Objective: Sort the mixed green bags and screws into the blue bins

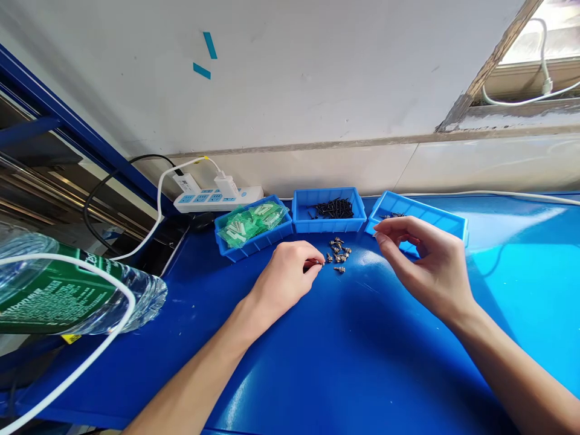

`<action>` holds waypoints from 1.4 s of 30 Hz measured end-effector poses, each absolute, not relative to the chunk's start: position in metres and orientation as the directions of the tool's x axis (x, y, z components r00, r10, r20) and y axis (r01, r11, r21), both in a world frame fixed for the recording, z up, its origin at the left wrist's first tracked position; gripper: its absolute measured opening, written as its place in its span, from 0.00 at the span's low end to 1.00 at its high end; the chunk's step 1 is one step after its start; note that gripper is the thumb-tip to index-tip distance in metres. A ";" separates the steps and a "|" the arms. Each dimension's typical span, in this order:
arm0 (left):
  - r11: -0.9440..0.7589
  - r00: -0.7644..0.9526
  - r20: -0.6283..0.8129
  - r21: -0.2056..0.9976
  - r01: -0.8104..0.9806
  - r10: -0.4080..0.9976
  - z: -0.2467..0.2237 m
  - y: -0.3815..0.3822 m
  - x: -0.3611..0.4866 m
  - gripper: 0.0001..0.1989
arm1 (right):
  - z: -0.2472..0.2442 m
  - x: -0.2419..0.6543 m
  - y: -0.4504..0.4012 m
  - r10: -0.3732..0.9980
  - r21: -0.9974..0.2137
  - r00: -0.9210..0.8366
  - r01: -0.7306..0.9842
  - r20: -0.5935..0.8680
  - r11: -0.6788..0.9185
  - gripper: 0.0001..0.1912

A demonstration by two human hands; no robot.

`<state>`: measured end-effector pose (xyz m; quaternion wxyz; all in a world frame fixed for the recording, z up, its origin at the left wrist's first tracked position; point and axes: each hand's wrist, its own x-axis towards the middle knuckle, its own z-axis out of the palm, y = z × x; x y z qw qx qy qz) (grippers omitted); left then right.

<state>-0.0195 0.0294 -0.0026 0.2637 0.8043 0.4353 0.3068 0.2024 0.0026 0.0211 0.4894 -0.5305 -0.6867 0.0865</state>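
A small pile of short metal screws with washers (338, 249) lies on the blue table. At the pile's left edge, my left hand (292, 269) is closed in a pinch, with the end of what looks like a screw between the fingertips. My right hand (428, 263) hovers at the front of the right blue bin (435, 220), thumb and forefinger brought together. Whatever sits in that pinch is too small to make out. A few dark screws (393, 215) show inside this bin, partly hidden by the hand.
Black screws (335, 208) fill part of the middle blue bin (301, 225). Green plastic packets (254, 223) heap over the left bin (258, 244). Behind stands a white power strip (217, 199) with plugs. A large water bottle (81, 290) and a white cable (122, 320) occupy the left.
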 end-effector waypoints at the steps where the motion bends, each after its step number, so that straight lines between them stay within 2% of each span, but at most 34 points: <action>1: -0.480 0.431 0.262 0.690 0.542 0.863 -0.002 0.030 -0.020 0.10 | 0.021 0.202 0.002 0.813 -0.638 0.035 0.640 0.581 0.428 0.03; 12: -0.294 0.303 0.136 0.770 0.567 0.943 0.000 0.033 -0.021 0.10 | 0.020 0.196 -0.002 0.820 -0.598 -0.123 0.625 0.559 0.501 0.05; 17: -0.216 0.286 0.076 0.841 0.496 0.955 0.005 0.032 -0.018 0.09 | 0.020 0.196 -0.002 0.825 -0.603 -0.154 0.611 0.544 0.512 0.05; 22: -0.150 0.299 0.060 0.947 0.285 0.952 0.010 0.031 -0.013 0.07 | 0.016 0.195 -0.002 0.873 -0.715 -0.263 0.502 0.410 0.487 0.06; 27: 0.049 0.329 -0.045 0.999 -0.002 0.943 0.011 0.029 -0.012 0.18 | 0.011 0.191 -0.004 0.928 -0.896 -0.265 0.293 0.260 0.335 0.09; 32: 0.154 0.370 -0.109 0.984 -0.093 0.922 0.011 0.027 -0.012 0.24 | 0.016 0.187 -0.006 0.941 -0.942 -0.247 0.187 0.231 0.280 0.09; 35: 0.092 0.366 -0.071 0.995 -0.040 0.928 0.011 0.029 -0.013 0.22 | 0.019 0.188 -0.006 0.947 -0.952 -0.244 0.174 0.207 0.253 0.13; 38: -0.169 0.334 0.109 0.973 0.156 0.936 0.008 0.030 -0.015 0.09 | 0.019 0.192 -0.002 0.956 -0.944 -0.191 0.199 0.225 0.262 0.15; 40: -0.421 0.367 0.291 0.838 0.348 0.883 0.003 0.031 -0.015 0.04 | 0.020 0.197 0.000 0.955 -0.926 -0.101 0.239 0.277 0.294 0.13; 42: -0.614 0.464 0.413 0.629 0.477 0.784 -0.004 0.030 -0.015 0.08 | 0.023 0.204 0.002 0.940 -0.899 0.006 0.292 0.341 0.325 0.09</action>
